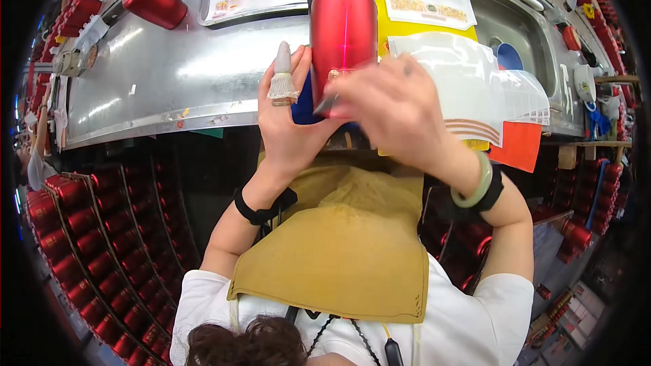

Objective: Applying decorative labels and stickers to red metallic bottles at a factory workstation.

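Apron (339, 257): mustard-yellow, lowest centre of frame, nearest the lens, over a white shirt
Racked cylinders (74, 230): rows of red ones, lower left, under the bench
Loose cylinder (154, 0): red, lying on its side, upper left on the steel bench (169, 74)
Left hand (288, 118): fingers together, cupped against the left side of the red bottle; one finger wears a pale cot
Red bottle (344, 27): upright at top centre, held under a fixture
Right hand (397, 105): blurred, pressed on the bottle's lower front; pinch cannot be told
Progress: judged mid-step, sticker not seen on yet
Transfer sheets (475, 88): right of centre, crowding the sink (536, 41)
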Action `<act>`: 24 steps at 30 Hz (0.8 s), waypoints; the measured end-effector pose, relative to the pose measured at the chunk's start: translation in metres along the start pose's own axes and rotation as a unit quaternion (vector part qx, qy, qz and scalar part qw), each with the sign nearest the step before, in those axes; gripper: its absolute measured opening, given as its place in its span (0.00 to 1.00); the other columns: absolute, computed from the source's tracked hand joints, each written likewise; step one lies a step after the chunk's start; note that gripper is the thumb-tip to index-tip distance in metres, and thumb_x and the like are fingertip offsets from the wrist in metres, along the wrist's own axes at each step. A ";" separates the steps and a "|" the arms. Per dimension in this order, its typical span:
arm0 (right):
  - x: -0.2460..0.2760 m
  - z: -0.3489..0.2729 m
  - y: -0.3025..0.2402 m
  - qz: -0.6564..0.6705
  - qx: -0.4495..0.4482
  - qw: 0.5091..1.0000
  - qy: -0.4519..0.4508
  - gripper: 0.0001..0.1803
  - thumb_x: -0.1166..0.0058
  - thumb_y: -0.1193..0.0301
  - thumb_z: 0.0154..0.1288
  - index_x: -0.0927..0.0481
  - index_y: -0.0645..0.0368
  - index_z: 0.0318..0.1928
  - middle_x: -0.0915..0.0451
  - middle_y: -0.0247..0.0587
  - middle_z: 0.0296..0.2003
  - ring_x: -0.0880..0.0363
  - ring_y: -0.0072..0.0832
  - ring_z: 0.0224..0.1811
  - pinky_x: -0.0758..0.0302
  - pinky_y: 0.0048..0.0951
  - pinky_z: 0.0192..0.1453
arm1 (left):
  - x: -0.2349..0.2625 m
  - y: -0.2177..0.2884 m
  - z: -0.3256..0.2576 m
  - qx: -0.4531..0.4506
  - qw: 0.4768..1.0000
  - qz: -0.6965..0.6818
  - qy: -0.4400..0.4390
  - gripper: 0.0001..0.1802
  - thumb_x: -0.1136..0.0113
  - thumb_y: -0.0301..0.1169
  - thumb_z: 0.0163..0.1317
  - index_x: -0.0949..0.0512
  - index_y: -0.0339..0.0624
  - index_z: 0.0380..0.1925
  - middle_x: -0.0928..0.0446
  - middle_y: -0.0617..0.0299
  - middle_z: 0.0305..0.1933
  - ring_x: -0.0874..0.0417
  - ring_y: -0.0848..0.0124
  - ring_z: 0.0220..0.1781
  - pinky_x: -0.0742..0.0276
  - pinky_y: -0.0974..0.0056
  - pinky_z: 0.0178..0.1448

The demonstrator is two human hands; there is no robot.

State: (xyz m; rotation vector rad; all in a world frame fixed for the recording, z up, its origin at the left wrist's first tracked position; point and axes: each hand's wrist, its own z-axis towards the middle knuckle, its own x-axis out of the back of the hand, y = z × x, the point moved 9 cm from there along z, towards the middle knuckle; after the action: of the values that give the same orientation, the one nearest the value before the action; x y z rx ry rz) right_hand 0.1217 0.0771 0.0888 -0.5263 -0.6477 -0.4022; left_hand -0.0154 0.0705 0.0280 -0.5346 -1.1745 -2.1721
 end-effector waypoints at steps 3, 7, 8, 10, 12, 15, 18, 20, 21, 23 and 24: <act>0.016 0.028 0.045 -0.142 0.015 0.987 0.072 0.11 0.30 0.69 0.52 0.17 0.47 0.36 0.17 0.27 0.31 0.23 0.30 0.32 0.33 0.36 0.37 | 0.001 -0.004 -0.007 0.021 0.998 -0.045 0.024 0.48 0.15 0.36 0.44 0.26 0.33 0.66 0.23 0.47 0.66 0.21 0.55 0.67 0.34 0.52 0.75; 0.007 0.013 -0.003 -0.084 0.089 0.992 0.034 0.08 0.37 0.71 0.50 0.17 0.46 0.34 0.20 0.24 0.32 0.25 0.25 0.32 0.29 0.30 0.40 | -0.005 -0.008 -0.007 0.062 0.992 -0.109 0.022 0.51 0.15 0.32 0.43 0.31 0.32 0.69 0.24 0.48 0.66 0.22 0.54 0.66 0.29 0.53 0.71; -0.001 0.004 -0.019 -0.011 0.070 0.997 -0.027 0.08 0.38 0.72 0.50 0.17 0.46 0.34 0.20 0.23 0.33 0.25 0.25 0.32 0.28 0.29 0.42 | -0.013 -0.011 -0.009 0.091 0.987 -0.135 0.006 0.53 0.15 0.32 0.43 0.32 0.32 0.70 0.25 0.48 0.67 0.23 0.54 0.67 0.30 0.53 0.71; 0.012 0.018 0.012 -0.116 0.053 0.992 0.023 0.08 0.37 0.72 0.54 0.16 0.48 0.36 0.19 0.26 0.33 0.20 0.29 0.35 0.26 0.30 0.39 | 0.006 0.003 -0.012 0.026 0.989 -0.116 0.084 0.49 0.17 0.27 0.44 0.29 0.37 0.69 0.30 0.49 0.73 0.25 0.52 0.66 0.25 0.54 0.67; 0.052 0.025 0.074 -0.181 0.002 0.977 0.115 0.06 0.40 0.72 0.65 0.17 0.56 0.42 0.17 0.33 0.35 0.18 0.34 0.38 0.24 0.32 0.42 | -0.005 0.030 -0.009 -0.126 0.989 0.074 0.020 0.39 0.20 0.23 0.44 0.19 0.43 0.62 0.29 0.49 0.73 0.25 0.52 0.64 0.23 0.54 0.65; 0.075 -0.016 0.134 0.075 -0.291 0.948 0.108 0.11 0.51 0.76 0.74 0.23 0.65 0.53 0.17 0.46 0.42 0.19 0.32 0.40 0.24 0.29 0.50 | -0.011 0.017 -0.008 -0.100 0.995 0.014 0.014 0.35 0.23 0.18 0.42 0.14 0.46 0.56 0.24 0.48 0.69 0.23 0.52 0.64 0.21 0.54 0.65; 0.061 -0.074 0.139 0.074 -0.461 0.883 -0.044 0.16 0.37 0.65 0.68 0.23 0.66 0.43 0.20 0.45 0.35 0.22 0.32 0.35 0.25 0.32 0.43 | -0.008 0.002 -0.013 -0.072 0.996 -0.028 0.045 0.39 0.21 0.18 0.40 0.17 0.40 0.59 0.22 0.47 0.67 0.20 0.51 0.64 0.20 0.55 0.65; 0.055 -0.098 0.117 -0.079 -0.412 0.887 -0.195 0.21 0.27 0.60 0.58 0.23 0.65 0.35 0.21 0.48 0.31 0.22 0.40 0.34 0.25 0.37 0.41 | -0.002 0.001 -0.015 -0.036 0.996 -0.060 0.062 0.42 0.19 0.20 0.40 0.21 0.37 0.62 0.22 0.47 0.67 0.20 0.51 0.65 0.21 0.54 0.65; 0.052 -0.113 0.116 -0.082 -0.431 0.874 -0.210 0.22 0.25 0.60 0.55 0.22 0.64 0.32 0.21 0.49 0.30 0.21 0.44 0.34 0.24 0.40 0.41 | -0.003 0.003 -0.014 -0.047 0.997 -0.039 0.054 0.44 0.19 0.21 0.42 0.23 0.38 0.65 0.23 0.47 0.67 0.21 0.51 0.66 0.21 0.54 0.65; 0.045 -0.140 0.115 -0.112 -0.450 0.855 -0.231 0.21 0.23 0.61 0.52 0.21 0.64 0.31 0.20 0.50 0.30 0.19 0.48 0.35 0.23 0.43 0.41 | -0.004 0.006 -0.009 -0.041 0.998 -0.037 0.043 0.44 0.19 0.22 0.42 0.23 0.38 0.65 0.23 0.46 0.68 0.21 0.51 0.66 0.21 0.54 0.65; 0.042 -0.144 0.116 -0.112 -0.450 0.855 -0.232 0.21 0.23 0.61 0.52 0.21 0.64 0.31 0.20 0.50 0.30 0.19 0.48 0.35 0.23 0.43 0.41 | -0.005 0.006 -0.008 -0.035 0.998 -0.030 0.035 0.44 0.19 0.22 0.43 0.23 0.38 0.65 0.23 0.46 0.68 0.21 0.51 0.66 0.21 0.54 0.65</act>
State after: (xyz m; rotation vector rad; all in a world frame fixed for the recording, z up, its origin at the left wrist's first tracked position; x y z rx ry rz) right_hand 0.2779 0.0784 -0.0195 -1.4872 -0.9822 -0.8198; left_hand -0.0078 0.0622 0.0244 -0.4543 -1.0924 -2.2707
